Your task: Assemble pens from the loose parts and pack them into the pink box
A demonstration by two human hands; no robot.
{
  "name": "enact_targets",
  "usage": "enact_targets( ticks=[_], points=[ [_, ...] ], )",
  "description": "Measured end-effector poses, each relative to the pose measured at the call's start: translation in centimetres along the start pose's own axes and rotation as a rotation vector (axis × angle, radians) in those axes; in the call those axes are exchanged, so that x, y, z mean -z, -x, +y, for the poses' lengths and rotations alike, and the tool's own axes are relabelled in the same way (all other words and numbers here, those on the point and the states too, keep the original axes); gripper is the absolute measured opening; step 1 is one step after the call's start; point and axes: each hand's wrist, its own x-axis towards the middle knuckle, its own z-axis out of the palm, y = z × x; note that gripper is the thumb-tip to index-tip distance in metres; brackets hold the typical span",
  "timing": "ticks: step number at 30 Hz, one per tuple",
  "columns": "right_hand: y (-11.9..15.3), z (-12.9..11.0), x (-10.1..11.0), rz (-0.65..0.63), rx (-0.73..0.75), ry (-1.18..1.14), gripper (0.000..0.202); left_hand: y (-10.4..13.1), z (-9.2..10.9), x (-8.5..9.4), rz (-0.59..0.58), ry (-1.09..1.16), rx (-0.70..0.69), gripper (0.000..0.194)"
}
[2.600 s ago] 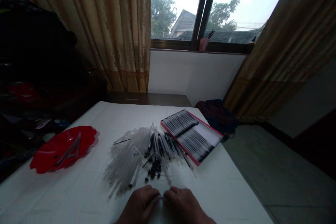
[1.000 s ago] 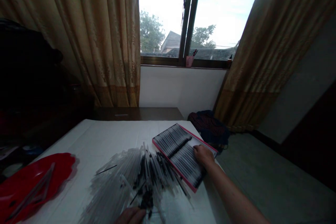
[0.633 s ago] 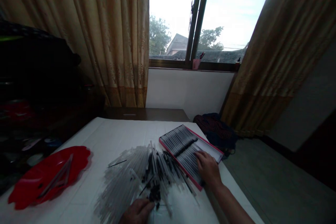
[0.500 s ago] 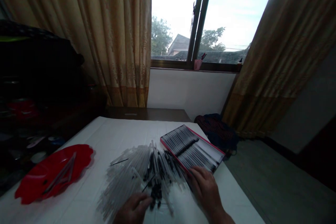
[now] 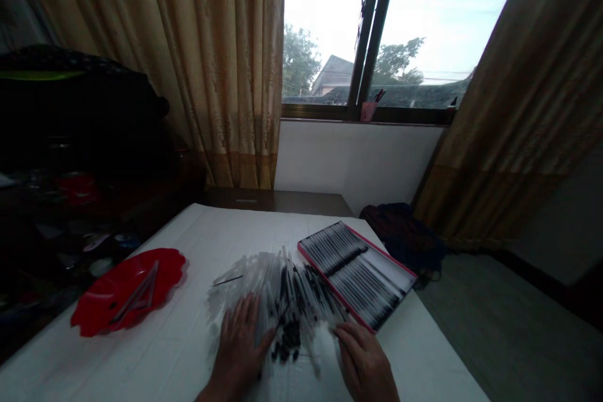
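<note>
My left hand (image 5: 240, 342) lies with its fingers stretched over the left part of a pile of clear plastic tubes (image 5: 221, 308), which look like pen barrels. Just right of its thumb is a small heap of black caps (image 5: 287, 339). Slender pens with dark parts (image 5: 306, 289) fan out behind the caps. My right hand (image 5: 365, 361) is closed, fingertips pressed together beside the pens; what they hold, if anything, is too blurred to make out. Beyond it a red-edged box (image 5: 358, 270) holds two rows of black-and-clear pens, with a gap in the nearer row.
A red scalloped plate (image 5: 101, 298) with a few clear pieces sits at the left of the white-covered table (image 5: 183, 352). Dark cloth (image 5: 400, 235) lies past the far right corner. A cluttered dark surface borders the left side. A pink cup (image 5: 369, 111) stands on the windowsill.
My left hand has moved forward and flattened out over the clear tubes. My right hand has drawn back from the box's near edge. The whole view has shifted slightly.
</note>
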Motion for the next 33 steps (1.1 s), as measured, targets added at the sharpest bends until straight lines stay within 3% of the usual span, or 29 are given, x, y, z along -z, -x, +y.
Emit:
enact_targets(
  ticks=[3,6,11,15,18,26,29,33],
  points=[
    [0.3,0.1,-0.1,-0.025,-0.013,0.0,0.028,-1.4,2.9,1.0,-0.086,0.021,0.028,0.064],
    [0.5,0.2,-0.4,-0.017,-0.038,0.007,0.027,-3.5,2.8,2.7,-0.052,0.034,0.001,0.059],
    [0.3,-0.1,-0.6,-0.029,-0.073,0.016,0.026,-8.8,-3.3,4.6,-0.028,-0.001,0.086,0.053],
    [0.2,-0.4,-0.5,-0.056,-0.12,0.011,0.025,-10.7,-7.5,4.1,-0.098,0.039,0.031,0.049],
    [0.1,-0.6,-0.5,-0.071,-0.143,0.008,0.024,-9.3,-7.9,3.1,-0.088,0.066,-0.008,0.046],
    [0.0,-0.8,-0.2,-0.09,-0.118,0.034,0.023,-3.0,-5.8,2.0,0.012,0.116,0.044,0.048],
    [0.0,-1.6,0.0,-0.109,-0.121,0.043,0.016,-1.9,-6.5,1.8,0.127,0.214,0.07,0.047],
    [0.2,-3.8,-0.2,-0.227,-0.206,0.051,0.006,-0.6,-7.9,2.1,0.248,0.298,0.092,0.045]
  ],
)
